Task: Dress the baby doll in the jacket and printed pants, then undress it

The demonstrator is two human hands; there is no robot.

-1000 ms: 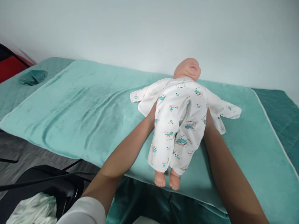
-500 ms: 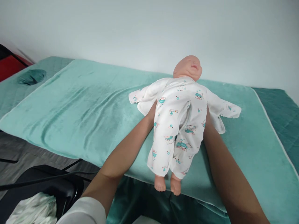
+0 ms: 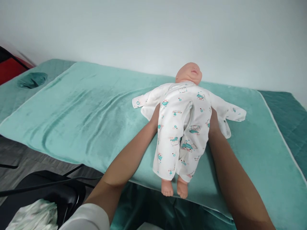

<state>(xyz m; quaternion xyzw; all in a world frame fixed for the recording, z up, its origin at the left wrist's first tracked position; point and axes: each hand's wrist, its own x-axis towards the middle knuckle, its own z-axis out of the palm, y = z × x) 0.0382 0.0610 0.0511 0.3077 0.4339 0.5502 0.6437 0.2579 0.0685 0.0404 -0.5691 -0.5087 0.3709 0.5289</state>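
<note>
A baby doll (image 3: 189,72) lies on its back on the light green blanket (image 3: 107,105). It wears white trousers (image 3: 169,137) and a white top (image 3: 222,105) with sleeves spread sideways; a small animal print shows on the clothes. Bare doll feet stick out of the trouser legs at the blanket's front edge. My left hand (image 3: 155,117) reaches in beside the doll's waist on the left, between the top and the trousers. On the other side my right hand (image 3: 214,120) does the same. Clothes and the doll's body hide the fingers of both hands.
A white wall stands behind the bed. Darker green quilted cover (image 3: 283,118) shows at the right, and a face hole (image 3: 33,80) at the left end. A black chair (image 3: 52,185) at lower left bears a crumpled printed cloth (image 3: 35,215).
The doll's head rises slightly, then settles lower and a little left. Its feet shift a little down and right. Both my hands stay at the doll's sides.
</note>
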